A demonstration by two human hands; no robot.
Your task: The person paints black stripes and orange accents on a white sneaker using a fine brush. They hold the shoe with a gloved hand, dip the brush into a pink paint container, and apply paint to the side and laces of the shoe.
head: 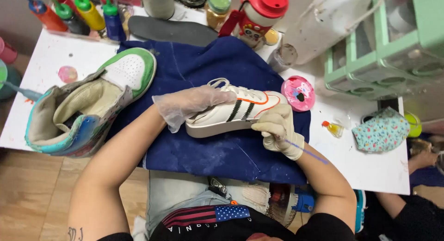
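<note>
Head view, looking down. A white sneaker (236, 112) with dark side stripes and an orange outline lies on its side on a dark blue cloth (203, 148), which is spread over a white, paint-flecked surface (370, 162). The left hand (192, 104), in a loose clear plastic glove, lies over the heel and collar of the sneaker; its grip is closed on the sneaker, fingers curled over the upper near the laces. The right hand (277, 130), in a cream glove, is at the toe end near the sole edge; its grip is closed around a thin purple brush handle (307, 153) that runs back along the wrist, with the tip hidden at the sneaker's side.

Left of the cloth, touching its edge, stands a high-top sneaker (88, 109) with a green and white toe and a teal, multicoloured heel. Along the far edge of the surface stand squeeze bottles of paint (78, 12) in red, green, yellow and blue, beside a dark insole (171, 30). A red and white figure-shaped container (256, 14) stands beyond the cloth. A pink round lid (298, 93) lies just right of the sneaker's toe, and a floral fabric piece (381, 130) lies farther right, near a pale green rack (370, 61).
</note>
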